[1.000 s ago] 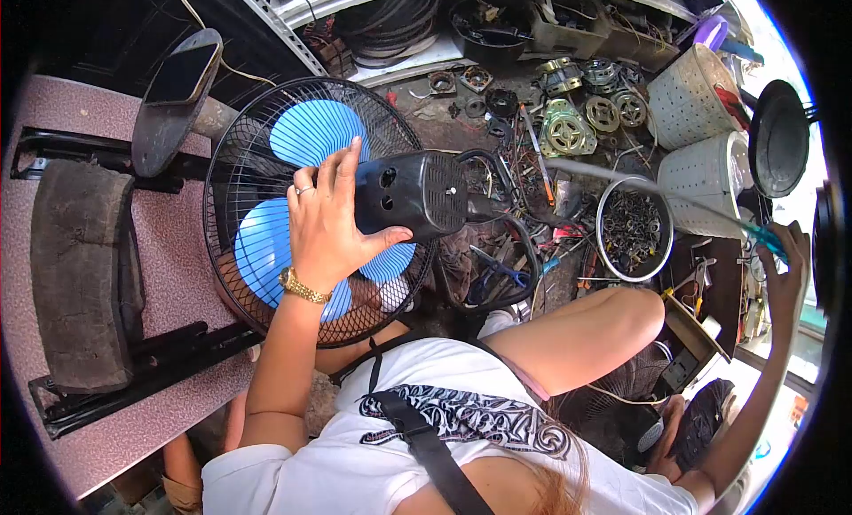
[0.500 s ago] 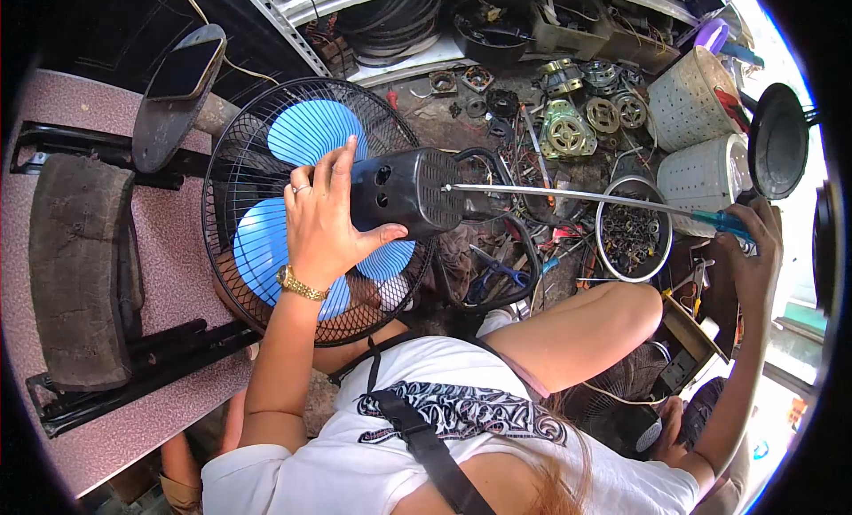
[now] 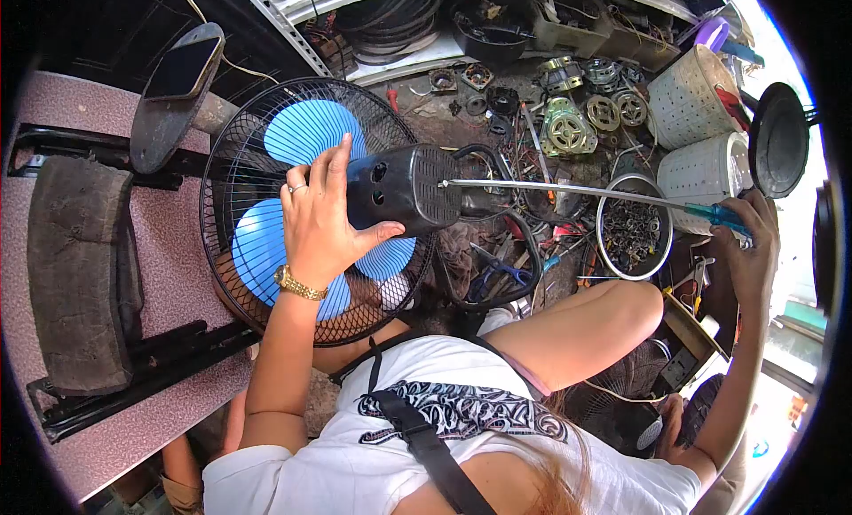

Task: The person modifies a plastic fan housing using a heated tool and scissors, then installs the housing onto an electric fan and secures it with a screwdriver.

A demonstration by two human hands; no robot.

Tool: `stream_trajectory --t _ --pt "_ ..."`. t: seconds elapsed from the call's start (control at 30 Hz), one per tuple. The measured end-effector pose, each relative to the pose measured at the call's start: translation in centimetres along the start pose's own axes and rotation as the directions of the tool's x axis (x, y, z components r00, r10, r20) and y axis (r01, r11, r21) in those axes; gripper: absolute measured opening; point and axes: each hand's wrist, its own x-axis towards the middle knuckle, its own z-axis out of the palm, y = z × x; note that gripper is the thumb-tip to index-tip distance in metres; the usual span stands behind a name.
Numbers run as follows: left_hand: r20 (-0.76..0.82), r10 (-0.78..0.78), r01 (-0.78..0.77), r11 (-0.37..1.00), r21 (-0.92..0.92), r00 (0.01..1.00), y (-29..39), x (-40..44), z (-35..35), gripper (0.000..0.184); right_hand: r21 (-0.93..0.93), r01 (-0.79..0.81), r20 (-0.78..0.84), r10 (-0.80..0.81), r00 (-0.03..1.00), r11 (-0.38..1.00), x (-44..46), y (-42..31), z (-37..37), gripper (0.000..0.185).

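An electric fan (image 3: 257, 129) with blue blades and a black wire cage stands in front of me, its back turned my way. My left hand (image 3: 324, 204) grips the black motor housing (image 3: 417, 191), thumb on the near side and fingers over the far side. In my right hand (image 3: 753, 240) is the teal handle of a long screwdriver (image 3: 568, 190). The shaft runs left across the view, and its tip meets the slotted rear face of the housing. A gold watch (image 3: 302, 284) circles my left wrist.
A metal bowl (image 3: 657, 265) of small screws sits beneath the screwdriver shaft. Blue-handled scissors (image 3: 501, 271), loose tools and motor parts (image 3: 568, 129) cover the floor. Perforated bins (image 3: 701, 173) stand at right. A pink table (image 3: 177, 275) carries a phone (image 3: 184, 67) on a stand.
The view has shifted very slightly. My right hand and the screwdriver handle have turned and moved a little left, while the tip stays at the housing.
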Motion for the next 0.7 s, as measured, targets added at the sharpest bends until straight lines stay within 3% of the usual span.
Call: stream_trajectory --t 0.33,0.5,0.57,0.7 --pt "-0.028 0.015 -0.014 0.999 0.033 1.0 -0.1 0.0 0.3 0.121 0.037 -0.021 -0.025 0.022 0.999 0.999 0.0 -0.6 -1.0 0.037" --pt "-0.028 0.017 -0.016 1.0 0.025 0.999 -0.1 0.1 0.3 0.121 0.018 0.047 -0.005 -0.047 0.999 0.999 0.6 0.3 -2.4 0.05" --pt "-0.023 0.015 -0.014 1.0 0.025 1.0 -0.1 0.1 0.2 0.121 0.079 0.008 0.091 -0.015 0.996 0.997 1.6 2.4 -3.6 0.059" --pt "0.006 -0.012 0.012 1.0 0.016 1.0 0.2 0.1 0.2 0.122 0.03 0.086 0.177 -0.09 0.98 0.996 4.6 3.7 -6.0 0.054"
